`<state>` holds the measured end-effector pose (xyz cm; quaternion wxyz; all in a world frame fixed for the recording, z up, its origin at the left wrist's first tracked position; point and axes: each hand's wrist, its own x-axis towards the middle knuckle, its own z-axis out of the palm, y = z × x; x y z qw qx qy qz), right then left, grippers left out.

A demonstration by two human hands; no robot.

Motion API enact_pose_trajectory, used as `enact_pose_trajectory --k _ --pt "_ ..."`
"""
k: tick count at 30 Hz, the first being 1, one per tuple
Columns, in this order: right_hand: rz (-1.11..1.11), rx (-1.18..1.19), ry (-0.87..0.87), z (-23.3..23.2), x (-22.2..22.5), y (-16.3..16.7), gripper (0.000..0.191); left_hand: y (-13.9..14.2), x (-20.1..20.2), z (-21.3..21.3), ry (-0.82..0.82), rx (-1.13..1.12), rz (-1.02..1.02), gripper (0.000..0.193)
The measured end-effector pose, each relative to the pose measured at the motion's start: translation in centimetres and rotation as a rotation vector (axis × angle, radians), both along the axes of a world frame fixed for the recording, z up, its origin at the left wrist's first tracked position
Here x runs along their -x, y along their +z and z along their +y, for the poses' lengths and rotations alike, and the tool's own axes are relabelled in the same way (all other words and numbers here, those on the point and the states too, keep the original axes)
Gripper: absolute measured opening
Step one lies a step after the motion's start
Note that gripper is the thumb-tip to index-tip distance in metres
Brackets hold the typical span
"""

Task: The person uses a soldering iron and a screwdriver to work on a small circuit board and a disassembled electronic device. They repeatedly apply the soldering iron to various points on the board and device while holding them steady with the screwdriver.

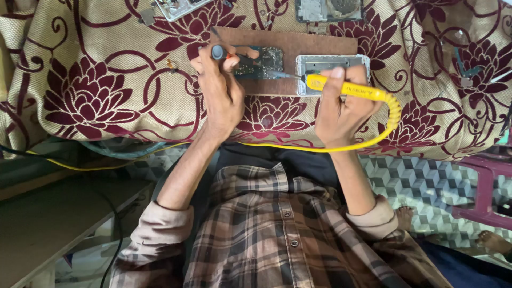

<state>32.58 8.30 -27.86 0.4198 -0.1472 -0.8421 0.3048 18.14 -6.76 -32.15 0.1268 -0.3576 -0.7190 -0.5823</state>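
Left hand (216, 88): mine, fingers curled shut around a small tool (218, 52) with a grey round cap and a bit of red at its shaft, held upright over the left end of the circuit board (260, 63). Right hand (341, 106): mine, fingers wrapped closed on the yellow soldering iron (346, 88), thumb laid along its top; its metal tip points left and meets the right edge of the board. Circuit board: dark, small, lying flat on a brown wooden board (298, 45), between my two hands. Phone frame (330, 64): silver, open, just beside the circuit board on its right, partly behind the iron. Yellow cord (341, 146): coiled at the iron's rear, then running left across the cloth edge below my wrists. Cloth (96, 90): beige with maroon flower pattern, covering the counter under the wooden board. Further opened devices (328, 9) at the far edge of the cloth, partly cut off. Small gold-coloured part (171, 65) on the cloth, left of the wooden board. Plaid shirt (277, 234), sleeves rolled. Patterned floor (426, 186) to my right, with bare feet (493, 241) on it; whose feet, I cannot tell.
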Motion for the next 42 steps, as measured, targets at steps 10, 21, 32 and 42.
enact_pose_trajectory --k 10,21,32,42 --pt "-0.267 0.113 0.243 1.9 4.3 6.0 0.023 0.2 -0.4 -0.1 -0.019 -0.016 -0.004 0.038" --pt "-0.189 -0.394 0.15 1.8 6.0 6.8 0.027 -0.3 -0.3 -0.2 -0.035 -0.022 -0.043 0.039" --pt "-0.452 0.177 0.625 5.4 6.1 8.5 0.014 -0.6 -0.2 0.0 -0.009 0.026 -0.037 0.036" --pt "-0.45 0.137 0.691 6.0 6.1 7.6 0.025 0.7 -1.1 0.2 -0.004 0.013 0.002 0.038"
